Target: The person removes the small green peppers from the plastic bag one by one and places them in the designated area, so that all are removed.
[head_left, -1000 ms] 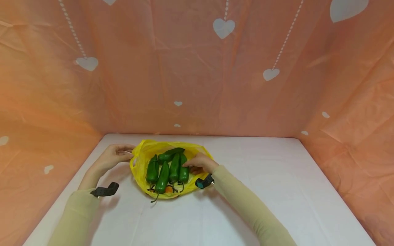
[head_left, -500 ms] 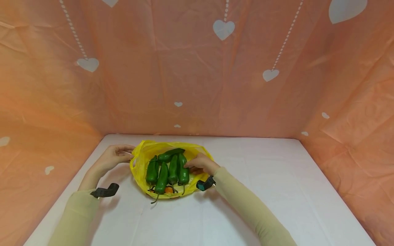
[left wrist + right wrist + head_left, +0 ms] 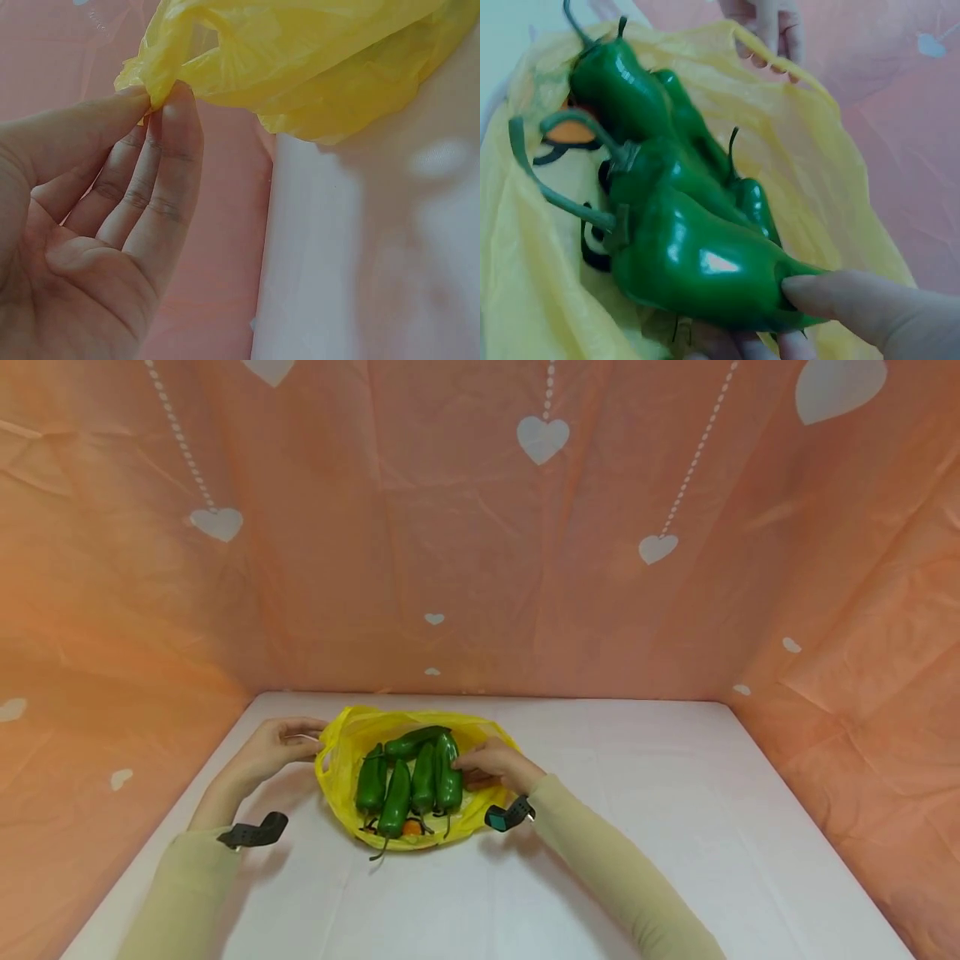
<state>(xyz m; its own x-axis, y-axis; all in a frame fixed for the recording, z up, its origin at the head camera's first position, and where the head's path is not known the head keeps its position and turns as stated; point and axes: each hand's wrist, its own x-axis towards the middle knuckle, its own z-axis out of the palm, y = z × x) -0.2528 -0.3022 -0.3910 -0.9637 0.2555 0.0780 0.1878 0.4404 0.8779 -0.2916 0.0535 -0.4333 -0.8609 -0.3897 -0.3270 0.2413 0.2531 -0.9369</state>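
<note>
A yellow plastic bag (image 3: 341, 781) lies on the table with its mouth open toward me, and several green peppers (image 3: 394, 802) are inside it. My left hand (image 3: 268, 753) pinches the bag's handle at its left edge; in the left wrist view the thumb and fingertips meet on the yellow plastic (image 3: 300, 67). Reaching into the right side of the mouth, my right hand (image 3: 501, 762) grips the rightmost green pepper (image 3: 705, 255). Its thumb (image 3: 847, 296) presses on the pepper's tapered end, with fingers underneath, partly hidden. Long curved stems point toward the near rim.
An orange patch (image 3: 412, 828) and black marks show on the bag's lower side below the peppers. The white table (image 3: 637, 793) is bordered by orange cloth walls (image 3: 480, 568) with white hearts. A black camera mount (image 3: 257, 831) sits on the left wrist, another on the right.
My right hand has shifted slightly to the right, and the pepper it grips has turned a little and moved slightly. The left hand keeps its hold. The head view has tilted up slightly.
</note>
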